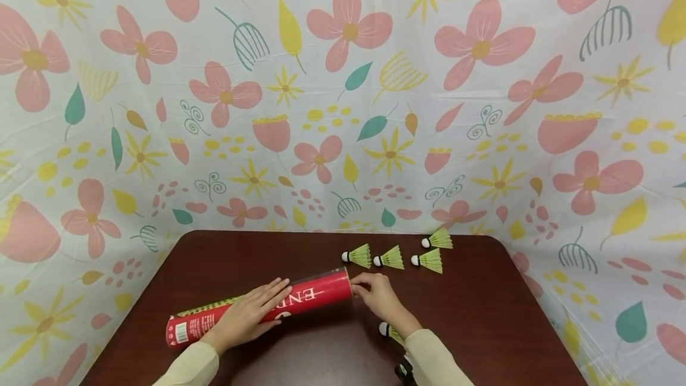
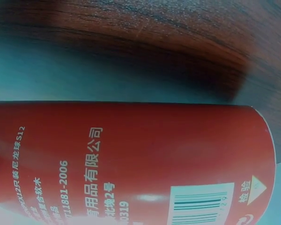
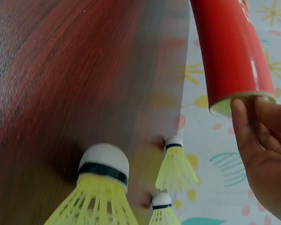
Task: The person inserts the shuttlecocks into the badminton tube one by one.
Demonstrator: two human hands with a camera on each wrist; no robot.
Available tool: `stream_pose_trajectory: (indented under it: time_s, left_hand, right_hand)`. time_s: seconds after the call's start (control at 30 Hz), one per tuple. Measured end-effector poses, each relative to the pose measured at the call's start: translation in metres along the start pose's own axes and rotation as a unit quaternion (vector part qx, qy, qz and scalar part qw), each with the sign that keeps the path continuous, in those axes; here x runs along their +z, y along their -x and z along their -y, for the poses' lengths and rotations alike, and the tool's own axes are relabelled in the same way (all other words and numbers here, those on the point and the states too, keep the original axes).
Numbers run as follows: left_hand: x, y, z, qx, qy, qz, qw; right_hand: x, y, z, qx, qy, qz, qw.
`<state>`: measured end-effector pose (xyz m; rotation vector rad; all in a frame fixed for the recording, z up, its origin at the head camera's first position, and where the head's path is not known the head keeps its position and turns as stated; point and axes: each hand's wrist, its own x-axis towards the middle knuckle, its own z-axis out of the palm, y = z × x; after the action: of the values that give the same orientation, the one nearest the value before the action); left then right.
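A red shuttlecock tube (image 1: 321,290) lies slantwise over the table, its right end raised. My left hand (image 1: 249,314) grips it round the middle, fingers over the top and thumb on the near side. In the left wrist view, the tube's barcode end (image 2: 131,140) fills the lower part. My right hand (image 1: 377,296) is at the tube's right mouth. In the right wrist view, its bent fingertips (image 3: 239,110) reach into the rim, beside a pale yellow-green patch inside. I cannot tell whether they pinch something there.
Several yellow shuttlecocks (image 1: 429,260) with white heads lie at the back right of the dark brown table (image 1: 482,314). Another shuttlecock (image 1: 390,331) lies partly hidden by the right forearm, with a small black object (image 1: 403,371) near it. A flower-patterned cloth (image 1: 343,106) hangs behind.
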<state>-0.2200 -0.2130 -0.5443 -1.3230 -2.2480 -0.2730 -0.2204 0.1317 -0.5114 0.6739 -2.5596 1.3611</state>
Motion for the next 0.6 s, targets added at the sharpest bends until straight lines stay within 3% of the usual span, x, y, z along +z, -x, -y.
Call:
stream_pose_trajectory:
  time_s: [0.2, 0.6]
  left_hand:
    - [0.001, 0.001, 0.001, -0.021, -0.004, 0.021, 0.9996]
    - [0.003, 0.003, 0.003, -0.013, -0.010, 0.011, 0.9998]
  right_hand:
    - [-0.016, 0.004, -0.009, 0.003, 0.000, -0.016, 0.9999]
    - [-0.068, 0.037, -0.040, 0.070, 0.002, -0.064, 0.9955]
